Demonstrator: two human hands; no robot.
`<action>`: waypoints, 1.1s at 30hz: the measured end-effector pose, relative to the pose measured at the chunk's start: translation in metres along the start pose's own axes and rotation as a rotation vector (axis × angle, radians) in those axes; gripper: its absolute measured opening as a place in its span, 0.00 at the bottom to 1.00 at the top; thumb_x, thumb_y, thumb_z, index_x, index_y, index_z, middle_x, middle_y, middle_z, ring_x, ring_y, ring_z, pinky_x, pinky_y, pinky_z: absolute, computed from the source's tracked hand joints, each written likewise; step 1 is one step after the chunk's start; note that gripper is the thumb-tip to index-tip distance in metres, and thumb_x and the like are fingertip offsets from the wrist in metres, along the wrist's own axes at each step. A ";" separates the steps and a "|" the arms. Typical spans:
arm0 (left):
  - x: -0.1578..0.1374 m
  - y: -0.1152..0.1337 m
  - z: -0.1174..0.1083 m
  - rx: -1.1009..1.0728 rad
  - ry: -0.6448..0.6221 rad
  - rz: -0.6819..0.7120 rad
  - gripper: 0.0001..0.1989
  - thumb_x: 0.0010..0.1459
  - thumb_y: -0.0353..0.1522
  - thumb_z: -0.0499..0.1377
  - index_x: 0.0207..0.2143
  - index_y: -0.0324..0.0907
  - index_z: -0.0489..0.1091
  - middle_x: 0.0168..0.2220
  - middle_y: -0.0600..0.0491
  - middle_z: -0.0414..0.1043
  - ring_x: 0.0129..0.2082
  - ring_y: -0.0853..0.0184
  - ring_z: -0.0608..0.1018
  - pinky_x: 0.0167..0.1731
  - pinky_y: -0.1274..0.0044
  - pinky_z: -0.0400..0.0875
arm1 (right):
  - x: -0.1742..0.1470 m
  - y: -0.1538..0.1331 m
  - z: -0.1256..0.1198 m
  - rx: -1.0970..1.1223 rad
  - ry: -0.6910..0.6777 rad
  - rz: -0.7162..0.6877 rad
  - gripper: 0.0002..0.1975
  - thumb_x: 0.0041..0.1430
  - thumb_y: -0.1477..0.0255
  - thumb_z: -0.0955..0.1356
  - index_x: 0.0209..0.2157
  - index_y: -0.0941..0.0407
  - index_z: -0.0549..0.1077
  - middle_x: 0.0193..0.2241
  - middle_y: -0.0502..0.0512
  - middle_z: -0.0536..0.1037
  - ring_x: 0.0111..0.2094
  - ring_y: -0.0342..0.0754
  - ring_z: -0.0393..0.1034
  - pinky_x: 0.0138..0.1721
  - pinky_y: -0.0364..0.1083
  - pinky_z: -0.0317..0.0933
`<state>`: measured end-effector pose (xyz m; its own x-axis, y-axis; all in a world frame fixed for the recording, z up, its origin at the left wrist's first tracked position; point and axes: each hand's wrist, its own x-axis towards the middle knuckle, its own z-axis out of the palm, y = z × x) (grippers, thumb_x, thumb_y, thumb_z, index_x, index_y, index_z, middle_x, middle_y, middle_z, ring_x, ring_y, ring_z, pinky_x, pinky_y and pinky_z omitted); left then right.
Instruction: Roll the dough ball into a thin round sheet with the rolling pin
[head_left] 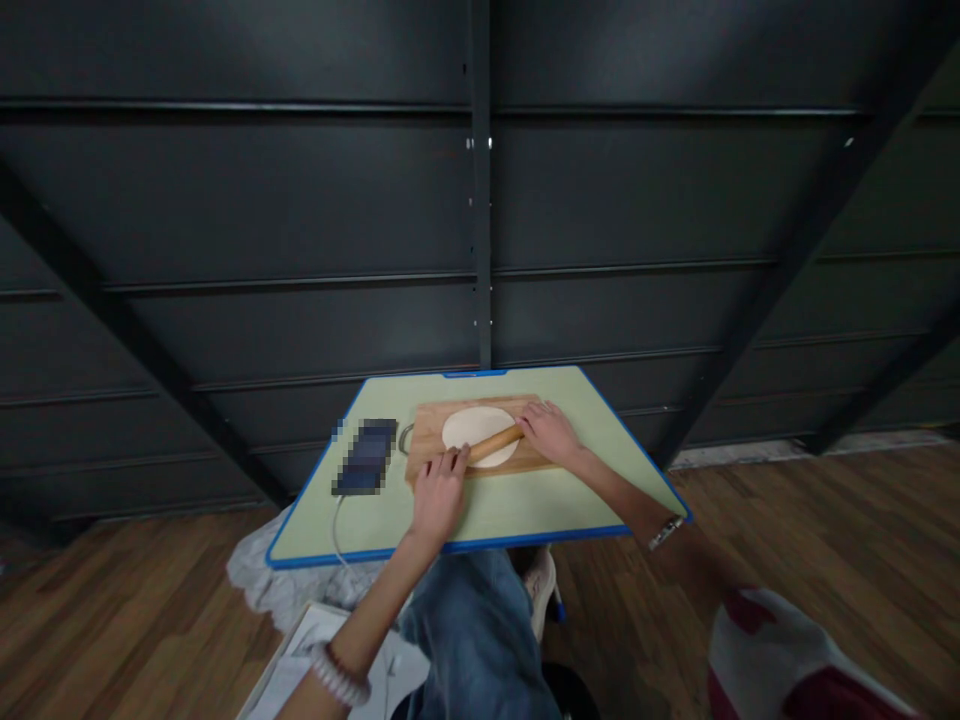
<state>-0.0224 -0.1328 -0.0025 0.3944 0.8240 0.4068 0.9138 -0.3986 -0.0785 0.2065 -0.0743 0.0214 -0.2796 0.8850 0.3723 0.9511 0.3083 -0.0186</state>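
1. Left side blocked by phone [365, 458] and cable [337, 530].
2. Phone–board [429, 418] gap narrowed by ring [406, 440].
3. Near edge crossed by left forearm [386, 600], right forearm [626, 497]; room left between.
4. Far reach stopped by wall [375, 210].
5. Passage left over table [596, 415], right of board.

A pale green worktop [525, 508], edged with blue trim [330, 560], is seen, and a blue piece [475, 374] is set into the middle of its far side. A wooden board [427, 420] is laid flat near the centre, its long sides turned roughly along the worktop's width, with a metal loop [403, 440] fixed at its left end. Just left of that loop a dark, rectangular device [366, 458] is placed, its details hidden by pixelation. From its near end a white cable [335, 525] is led over the near edge.
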 end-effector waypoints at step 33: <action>-0.012 -0.026 0.020 -0.146 0.111 0.058 0.23 0.62 0.34 0.45 0.57 0.33 0.59 0.58 0.42 0.61 0.59 0.60 0.62 0.57 0.66 0.55 | -0.072 -0.024 0.009 0.135 0.069 -0.074 0.20 0.63 0.78 0.55 0.54 0.64 0.66 0.54 0.62 0.69 0.56 0.48 0.60 0.60 0.49 0.50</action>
<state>-0.0494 -0.1241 -0.0238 0.4251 0.7521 0.5036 0.8630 -0.5047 0.0252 0.2028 -0.1416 -0.0134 -0.3342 0.8333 0.4403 0.9007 0.4200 -0.1112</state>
